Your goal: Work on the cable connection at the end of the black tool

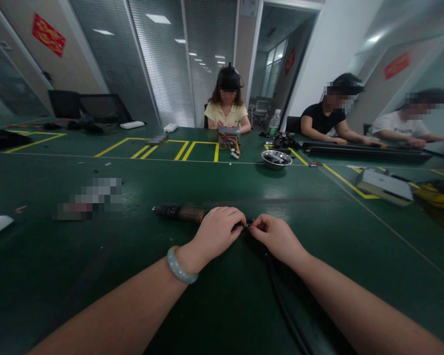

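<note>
A dark electric screwdriver (187, 213) lies across the green table (133, 266), its narrow tip pointing left. My left hand (220, 231), with a pale green bangle (181, 266) on the wrist, is closed over the tool's rear end and hides it. Just right of it, my right hand (279, 236) pinches a small dark plug (248, 223) between thumb and fingers. Whether the plug is joined to the tool is hidden by my fingertips. From under my right hand a black cable (281, 296) runs down towards the near edge.
Across the table a person (227, 111) handles a metal box (229, 131) with coloured wires. Two more people sit at the right behind a long black bar (366, 152). A metal bowl (277, 159), a bottle (273, 125) and a silver box (385, 186) stand ahead. Yellow tape marks the tabletop.
</note>
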The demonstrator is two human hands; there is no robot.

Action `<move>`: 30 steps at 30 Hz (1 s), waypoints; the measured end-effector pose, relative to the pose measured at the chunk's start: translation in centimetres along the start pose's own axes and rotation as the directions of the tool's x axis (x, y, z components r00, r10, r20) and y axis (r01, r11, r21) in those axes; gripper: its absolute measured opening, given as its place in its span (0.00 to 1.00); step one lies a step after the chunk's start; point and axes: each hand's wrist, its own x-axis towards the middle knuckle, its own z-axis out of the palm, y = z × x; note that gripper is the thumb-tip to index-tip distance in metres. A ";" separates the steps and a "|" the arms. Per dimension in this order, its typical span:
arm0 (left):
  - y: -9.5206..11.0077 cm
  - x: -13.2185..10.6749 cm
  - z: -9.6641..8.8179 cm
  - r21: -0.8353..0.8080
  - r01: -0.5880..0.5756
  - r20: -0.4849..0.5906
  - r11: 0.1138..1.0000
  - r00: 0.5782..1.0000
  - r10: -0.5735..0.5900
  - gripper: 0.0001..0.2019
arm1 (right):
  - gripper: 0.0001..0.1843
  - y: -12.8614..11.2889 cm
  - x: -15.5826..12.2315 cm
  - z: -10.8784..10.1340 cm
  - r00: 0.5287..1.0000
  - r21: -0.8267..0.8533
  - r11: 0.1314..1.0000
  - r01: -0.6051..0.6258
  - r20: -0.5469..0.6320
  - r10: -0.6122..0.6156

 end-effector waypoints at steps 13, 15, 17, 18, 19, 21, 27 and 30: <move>0.2 0.0 -0.2 0.009 0.017 0.013 1.000 1.000 -0.017 0.09 | 0.08 0.0 0.0 0.1 1.000 -0.019 1.000 0.007 -0.005 -0.008; 0.2 0.0 -0.3 0.039 0.011 0.017 0.999 1.000 -0.012 0.08 | 0.08 0.0 0.0 0.1 1.000 -0.008 1.000 0.011 -0.006 -0.011; 0.3 0.0 -0.3 0.060 -0.004 0.011 0.998 1.000 0.003 0.06 | 0.08 0.1 0.0 0.1 1.000 -0.005 1.000 0.013 -0.004 -0.013; 0.3 0.0 -0.3 0.064 -0.011 0.005 0.998 1.000 0.011 0.06 | 0.08 0.1 0.0 0.1 1.000 -0.004 1.000 0.013 -0.005 -0.013; 0.3 -0.1 -0.2 0.063 -0.018 -0.001 0.998 1.000 0.018 0.06 | 0.09 0.1 0.0 0.1 1.000 -0.005 1.000 0.014 -0.005 -0.014; 0.2 -0.1 -0.2 0.050 -0.023 -0.014 0.998 1.000 0.024 0.06 | 0.09 0.1 0.0 0.1 1.000 -0.003 1.000 0.015 -0.001 -0.015; 0.1 0.0 0.0 0.011 -0.021 -0.017 1.000 1.000 0.021 0.07 | 0.08 0.0 -0.1 0.0 1.000 -0.014 1.000 0.021 -0.003 -0.021; -0.1 0.0 0.2 0.008 -0.019 -0.008 1.000 1.000 0.019 0.07 | 0.07 -0.1 -0.1 0.0 1.000 -0.030 0.999 0.026 -0.009 -0.027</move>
